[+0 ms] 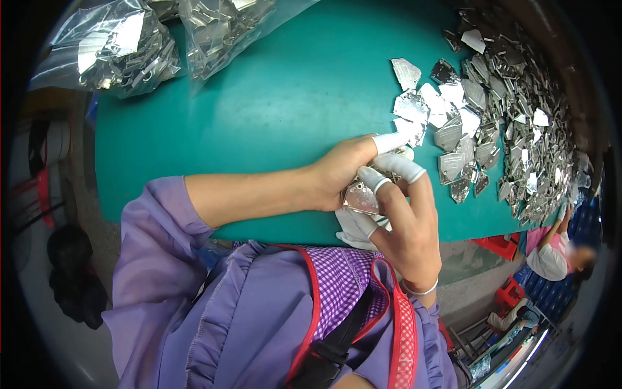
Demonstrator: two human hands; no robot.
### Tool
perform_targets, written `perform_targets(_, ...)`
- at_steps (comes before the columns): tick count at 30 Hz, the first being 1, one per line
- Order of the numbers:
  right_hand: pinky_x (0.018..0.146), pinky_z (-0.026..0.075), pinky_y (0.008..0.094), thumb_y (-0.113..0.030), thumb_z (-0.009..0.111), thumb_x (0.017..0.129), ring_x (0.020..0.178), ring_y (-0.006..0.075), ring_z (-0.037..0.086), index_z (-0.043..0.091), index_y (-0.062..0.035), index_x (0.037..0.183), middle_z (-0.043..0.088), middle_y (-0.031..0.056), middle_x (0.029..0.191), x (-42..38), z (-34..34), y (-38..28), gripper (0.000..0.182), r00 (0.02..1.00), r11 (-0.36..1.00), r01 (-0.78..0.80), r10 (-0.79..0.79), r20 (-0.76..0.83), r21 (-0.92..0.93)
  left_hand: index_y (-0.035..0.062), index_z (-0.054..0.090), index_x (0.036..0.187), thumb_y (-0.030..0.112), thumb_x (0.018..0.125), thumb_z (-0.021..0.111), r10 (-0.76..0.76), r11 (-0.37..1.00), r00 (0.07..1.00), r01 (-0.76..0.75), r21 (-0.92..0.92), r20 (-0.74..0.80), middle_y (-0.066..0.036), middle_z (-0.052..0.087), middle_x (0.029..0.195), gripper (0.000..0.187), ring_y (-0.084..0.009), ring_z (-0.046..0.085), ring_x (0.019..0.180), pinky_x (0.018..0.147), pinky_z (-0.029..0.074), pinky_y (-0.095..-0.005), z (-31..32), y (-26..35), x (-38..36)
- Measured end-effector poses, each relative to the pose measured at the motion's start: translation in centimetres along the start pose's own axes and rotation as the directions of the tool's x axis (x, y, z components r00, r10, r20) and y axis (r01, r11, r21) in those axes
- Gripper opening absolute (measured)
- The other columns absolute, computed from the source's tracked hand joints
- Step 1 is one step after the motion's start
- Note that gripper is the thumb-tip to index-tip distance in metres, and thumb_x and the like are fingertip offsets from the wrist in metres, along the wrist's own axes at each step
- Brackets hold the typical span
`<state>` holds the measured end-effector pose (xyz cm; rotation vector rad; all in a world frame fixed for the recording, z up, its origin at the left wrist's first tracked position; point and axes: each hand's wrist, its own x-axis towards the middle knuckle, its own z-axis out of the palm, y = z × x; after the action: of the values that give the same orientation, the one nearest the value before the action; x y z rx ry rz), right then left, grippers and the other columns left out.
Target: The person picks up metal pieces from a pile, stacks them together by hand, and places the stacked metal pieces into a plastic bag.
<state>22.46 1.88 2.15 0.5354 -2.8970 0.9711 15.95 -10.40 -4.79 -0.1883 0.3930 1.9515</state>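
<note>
Purple ruffled clothing (246, 311), with a red-edged gingham panel (341, 279), fills the near view. Just beyond it, at the near edge of the green tabletop (259, 120), the left hand (346, 170) cups a small bunch of shiny metal plates (361, 200), fingers curled about them. On the same bunch, the right hand (408, 227) closes thumb and forefinger in a pinch, white finger cots (403, 166) on its tips. Two clear plastic bags stand far left: the left bag (155, 48) and its neighbour (223, 35) both bulge with jumbled metal pieces. Loose angular plates (411, 107) spread into a heap (534, 123) on the right.
</note>
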Motion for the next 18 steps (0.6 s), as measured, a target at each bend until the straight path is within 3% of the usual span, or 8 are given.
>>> perform_targets(2, 0.063, 0.047, 0.0335, 0.002, 0.076, 0.055, 0.081, 0.0265, 0.055, 0.061, 0.0007, 0.107, 0.056, 0.0124, 0.104, 0.2, 0.2, 0.5, 0.054, 0.990, 0.989, 0.139, -0.140, -0.015, -0.041, 0.0081, 0.059, 0.102, 0.034, 0.095, 0.046, 0.017, 0.998, 0.994, -0.010, 0.061, -0.112, 0.000, 0.062, 0.084, 0.030, -0.0075, 0.059, 0.070, 0.059, 0.049, -0.0237, 0.2, 0.0, 0.0)
perform_targets(4, 0.064, 0.048, 0.0338, 0.003, 0.075, 0.057, 0.082, 0.0281, 0.056, 0.060, 0.0007, 0.107, 0.057, 0.0131, 0.106, 0.1, 0.1, 0.5, 0.053, 0.990, 0.988, 0.144, -0.143, 0.010, -0.056, 0.0090, 0.060, 0.101, 0.035, 0.095, 0.046, 0.018, 0.998, 0.991, -0.009, 0.068, -0.130, 0.001, 0.061, 0.085, 0.030, -0.0070, 0.057, 0.069, 0.059, 0.048, -0.0233, 0.5, 0.1, -0.2)
perform_targets(8, 0.068, 0.049, 0.0353, -0.003, 0.077, 0.056, 0.084, 0.0293, 0.057, 0.061, 0.0017, 0.108, 0.056, 0.0137, 0.103, -0.5, 0.3, 0.7, 0.055, 0.982, 0.997, 0.073, -0.069, -0.175, 0.015, 0.0088, 0.059, 0.103, 0.036, 0.095, 0.046, -0.008, 0.998, 0.995, 0.013, 0.058, -0.096, 0.000, 0.062, 0.088, 0.032, -0.0088, 0.060, 0.074, 0.063, 0.051, -0.0246, 0.4, -0.1, -0.1)
perform_targets(12, 0.073, 0.050, 0.0359, -0.006, 0.081, 0.056, 0.090, 0.0302, 0.058, 0.061, 0.0035, 0.108, 0.057, 0.0164, 0.103, -1.5, -0.1, 0.7, 0.056, 0.976, 0.997, -0.076, 0.071, -0.208, -0.017, 0.0094, 0.058, 0.107, 0.040, 0.094, 0.047, -0.027, 0.996, 0.996, 0.034, 0.088, -0.082, -0.002, 0.063, 0.093, 0.035, -0.0117, 0.063, 0.080, 0.068, 0.054, -0.0275, 0.9, 0.2, -0.4)
perform_targets(18, 0.072, 0.050, 0.0345, -0.002, 0.080, 0.056, 0.089, 0.0301, 0.058, 0.061, 0.0044, 0.108, 0.057, 0.0164, 0.103, -1.3, -0.7, 0.1, 0.056, 0.954, 1.000, -0.008, 0.003, -0.300, -0.018, 0.0092, 0.058, 0.107, 0.038, 0.094, 0.048, 0.003, 0.994, 0.992, 0.011, 0.111, -0.127, -0.002, 0.063, 0.091, 0.034, -0.0116, 0.062, 0.076, 0.066, 0.054, -0.0277, 1.2, 0.1, -0.1)
